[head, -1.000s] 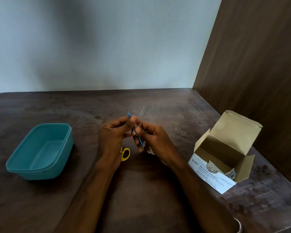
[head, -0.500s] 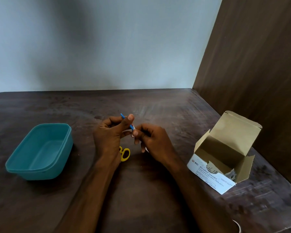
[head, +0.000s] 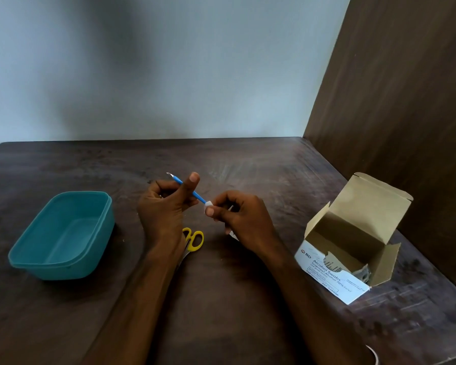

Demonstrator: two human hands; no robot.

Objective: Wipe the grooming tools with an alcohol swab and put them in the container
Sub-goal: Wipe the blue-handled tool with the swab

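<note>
My left hand (head: pixel 166 206) grips a thin blue-handled grooming tool (head: pixel 198 197) with a small metal tip pointing up and to the left. My right hand (head: pixel 241 216) pinches a white alcohol swab (head: pixel 208 204) against the tool's lower right end; a scrap of white wrapper shows under its fingers. Small scissors with yellow handles (head: pixel 195 239) lie on the table below my left wrist, partly hidden by it. The teal container (head: pixel 63 234) stands open and empty at the left.
An open cardboard box of alcohol swabs (head: pixel 350 248) stands at the right on the dark wooden table (head: pixel 221 299). A brown wall panel rises along the table's right side, and a pale wall closes off the back.
The blue tool has been drawn out to the left through the swab, so more of its handle shows. My hands have moved slightly apart.
</note>
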